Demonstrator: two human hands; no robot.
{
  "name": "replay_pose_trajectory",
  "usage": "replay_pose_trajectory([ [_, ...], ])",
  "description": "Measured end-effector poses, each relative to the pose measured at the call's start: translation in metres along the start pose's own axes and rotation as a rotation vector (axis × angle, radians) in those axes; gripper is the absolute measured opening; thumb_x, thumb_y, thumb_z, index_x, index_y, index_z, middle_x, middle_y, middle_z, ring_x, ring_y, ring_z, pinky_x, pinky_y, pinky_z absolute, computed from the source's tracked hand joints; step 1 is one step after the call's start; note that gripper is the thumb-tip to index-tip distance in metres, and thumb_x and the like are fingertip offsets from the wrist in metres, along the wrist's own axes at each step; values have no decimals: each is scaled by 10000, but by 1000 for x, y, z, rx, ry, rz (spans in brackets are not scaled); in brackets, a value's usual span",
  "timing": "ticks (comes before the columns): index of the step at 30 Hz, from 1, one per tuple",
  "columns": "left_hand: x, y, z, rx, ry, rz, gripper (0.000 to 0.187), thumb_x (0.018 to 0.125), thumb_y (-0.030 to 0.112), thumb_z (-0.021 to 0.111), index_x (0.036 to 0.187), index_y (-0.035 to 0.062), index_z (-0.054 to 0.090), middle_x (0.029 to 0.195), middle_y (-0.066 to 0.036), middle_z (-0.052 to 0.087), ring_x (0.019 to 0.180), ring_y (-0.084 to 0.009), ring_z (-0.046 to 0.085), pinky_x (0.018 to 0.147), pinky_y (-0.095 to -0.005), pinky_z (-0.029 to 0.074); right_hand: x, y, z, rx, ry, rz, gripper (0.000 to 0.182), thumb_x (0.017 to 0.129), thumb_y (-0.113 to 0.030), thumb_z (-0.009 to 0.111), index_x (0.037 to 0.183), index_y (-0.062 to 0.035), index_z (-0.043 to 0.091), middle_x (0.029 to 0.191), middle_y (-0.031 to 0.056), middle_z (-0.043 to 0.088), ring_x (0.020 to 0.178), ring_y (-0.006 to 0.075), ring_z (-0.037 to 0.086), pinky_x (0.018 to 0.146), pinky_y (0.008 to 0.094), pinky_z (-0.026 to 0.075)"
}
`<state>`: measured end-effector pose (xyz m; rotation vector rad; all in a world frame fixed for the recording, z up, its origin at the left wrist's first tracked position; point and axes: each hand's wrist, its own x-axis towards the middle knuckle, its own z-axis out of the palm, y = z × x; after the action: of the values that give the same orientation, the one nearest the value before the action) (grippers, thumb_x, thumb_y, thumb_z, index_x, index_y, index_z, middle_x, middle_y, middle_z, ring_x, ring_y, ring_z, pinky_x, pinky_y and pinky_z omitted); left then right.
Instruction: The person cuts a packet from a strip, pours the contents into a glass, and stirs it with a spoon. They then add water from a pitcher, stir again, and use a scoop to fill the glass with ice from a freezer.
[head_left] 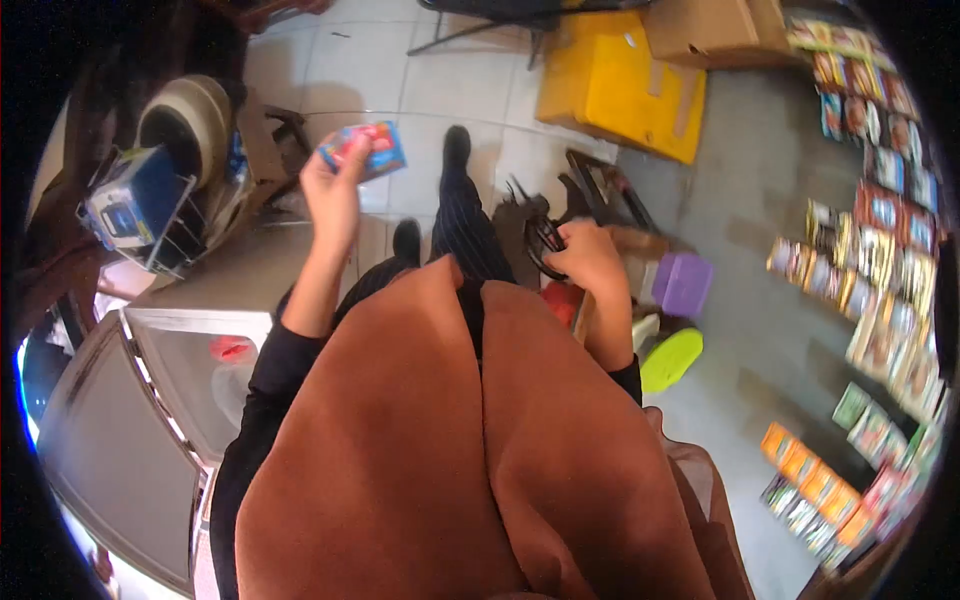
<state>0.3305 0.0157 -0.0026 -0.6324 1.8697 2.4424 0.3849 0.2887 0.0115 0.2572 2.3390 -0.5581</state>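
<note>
My left hand is raised over the tiled floor, pinching a small blue sachet with red print between thumb and fingers. On the other side my right hand is closed around a black looped object. Its kind is hard to make out, since the fingers hide part of it and motion blurs it. Near the right forearm are a purple box and a lime-green round item. My brown garment fills the lower middle of the view.
A yellow box stands ahead beside a cardboard box. Strips of hanging sachets line the right side. At left are a beige round container, a blue-and-white box and a white-framed case.
</note>
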Motion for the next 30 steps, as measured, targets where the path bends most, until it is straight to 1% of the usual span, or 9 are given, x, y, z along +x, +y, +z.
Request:
replay_pose_trajectory([
  [6,99,46,55,111,8,64,156,771,105,588,840,-34,573,792,-69,604,722,-93,549,689,-230,437,123,-72,-115,-49,168,-247,216,570,-181,637,619,9,547,571,181,502,527,288,524,501,357,379],
  [13,177,126,70,66,165,434,122,774,96,589,841,3,547,813,-55,574,750,-100,522,710,-215,393,242,-180,-173,21,201,-465,324,588,-138,668,861,23,599,696,145,612,626,212,595,596,290,446],
  [14,191,128,59,56,202,445,122,774,96,589,841,3,547,813,-55,574,750,-100,522,710,-215,393,258,-198,-174,53,203,-483,358,592,-124,671,906,28,592,740,143,623,656,199,603,622,277,453],
  [15,203,127,43,50,281,478,136,773,103,592,854,6,541,815,-57,574,752,-104,524,713,-220,397,256,-230,-181,83,181,-497,320,551,-104,627,845,20,598,765,166,607,721,280,596,672,297,460],
  [16,214,127,27,45,365,508,150,772,109,594,867,9,534,818,-58,575,754,-107,526,716,-226,400,272,-246,-185,54,165,-523,320,551,-104,627,845,20,598,765,166,607,721,280,596,672,297,460],
  [18,241,136,-8,-91,536,397,181,771,142,601,881,16,531,830,-54,577,762,-110,531,725,-242,407,305,-285,-183,11,-65,-637,315,549,-73,601,850,19,598,744,156,606,692,240,602,659,280,462],
  [21,281,160,-65,-211,749,429,144,779,112,588,843,-10,545,807,-71,595,727,-106,546,698,-218,429,341,-359,-184,-47,-132,-749,321,540,-60,600,852,18,598,735,132,607,658,200,592,646,268,464],
  [24,306,194,-116,-66,953,530,173,770,129,606,857,-7,544,812,-56,590,722,-92,538,690,-219,422,370,-439,-180,-147,-88,-832,327,543,-37,601,864,26,592,750,125,601,653,170,569,622,264,459],
  [30,330,225,-196,-120,1344,884,152,787,118,575,877,1,540,849,-71,588,755,-126,555,713,-268,438,369,-638,-162,-276,-126,-1351,306,580,-76,686,863,6,600,683,83,565,558,131,503,567,229,433],
])
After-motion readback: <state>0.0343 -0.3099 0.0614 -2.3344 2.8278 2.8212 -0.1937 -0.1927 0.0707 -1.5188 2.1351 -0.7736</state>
